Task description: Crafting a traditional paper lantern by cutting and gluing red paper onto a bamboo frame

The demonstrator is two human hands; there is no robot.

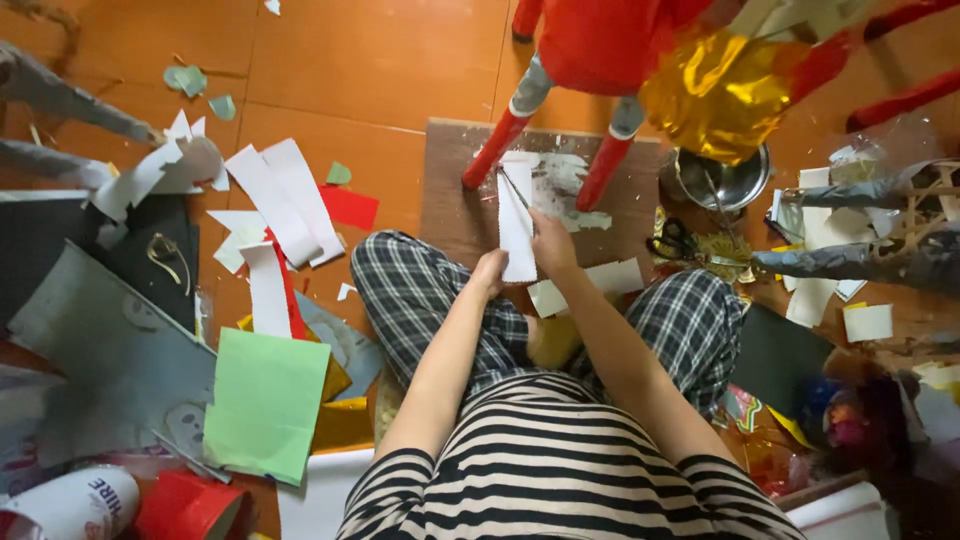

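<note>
A matt white paper strip (516, 232) lies over a rough, paint-smeared wooden board (455, 200). The foil (715, 95) is glossy gold, the bowl (722, 180) shiny metal, the floor (380, 60) smooth orange tile.

A messy floor with paper all over it.

The floor (380, 60) is made of big orange-brown tiles with thin lines between them. A brown board (450, 190) lies flat near the middle. At 12 o'clock stands a red paper figure (600, 40) with red and grey legs, and a shiny gold foil (715, 90) sits at 1 o'clock. A round metal bowl (725, 180) is just under the foil. White paper strips (280, 200) lie at 10 o'clock, a green sheet (262, 400) at 8 o'clock, and a grey card (110, 350) at 9 o'clock. Grey paper tubes (860, 260) lie at 3 o'clock. The light is warm and soft.
</note>
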